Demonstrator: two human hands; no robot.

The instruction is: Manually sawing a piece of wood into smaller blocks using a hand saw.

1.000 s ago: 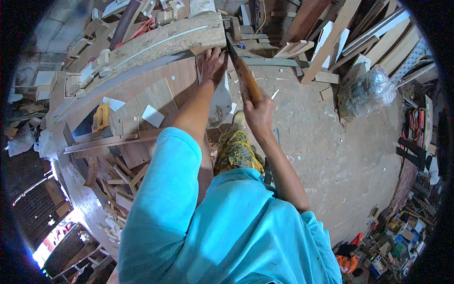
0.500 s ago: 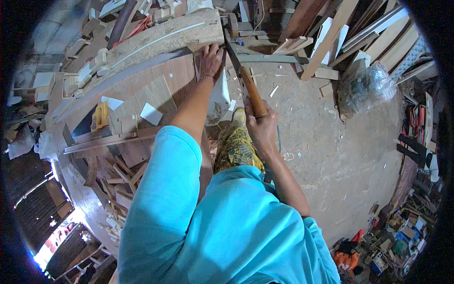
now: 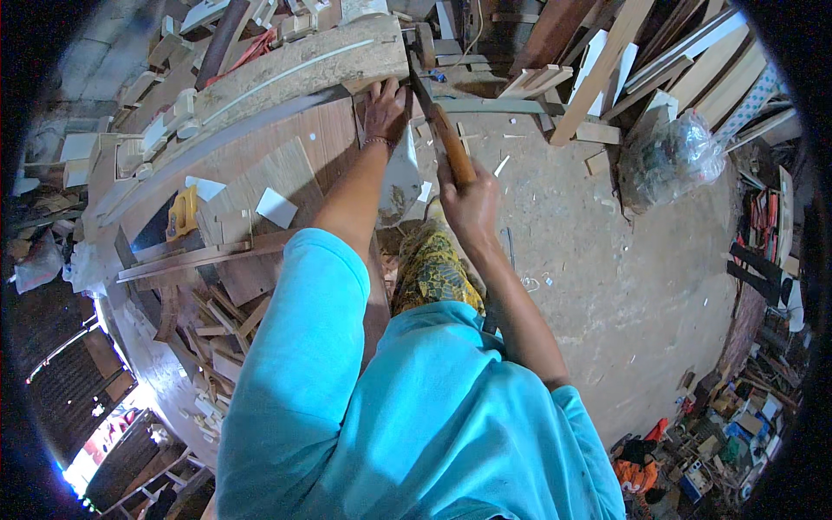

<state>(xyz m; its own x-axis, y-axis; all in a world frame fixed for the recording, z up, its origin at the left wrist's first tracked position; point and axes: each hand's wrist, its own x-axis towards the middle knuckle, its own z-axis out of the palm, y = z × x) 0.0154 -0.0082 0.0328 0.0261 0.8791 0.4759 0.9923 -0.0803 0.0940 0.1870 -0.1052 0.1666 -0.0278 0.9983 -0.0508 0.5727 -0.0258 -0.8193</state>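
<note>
My right hand [image 3: 469, 205] is closed round the wooden handle of a handsaw [image 3: 452, 149]. The saw's dark blade points away from me and meets the right end of a thick pale wooden board [image 3: 303, 62]. Close to that end, my left hand [image 3: 386, 111] bears on the board's near edge, back of the hand up and fingers bent over the wood. Part of what lies beneath the palm is hidden. A brown wood-grain panel [image 3: 325, 130] lies on the near side of the board, next to my left wrist.
A yellow tape measure [image 3: 182, 213] and a white offcut [image 3: 277, 208] lie on the left. Planks [image 3: 602, 74] lean at the far right beside a clear plastic bag [image 3: 674, 160]. Wood scraps [image 3: 230, 316] pile up at the left, and clutter [image 3: 724, 446] lies at the lower right.
My right hand has pushed the saw forward and slightly left, so the handle now sits closer to the board. My left hand stays in place.
</note>
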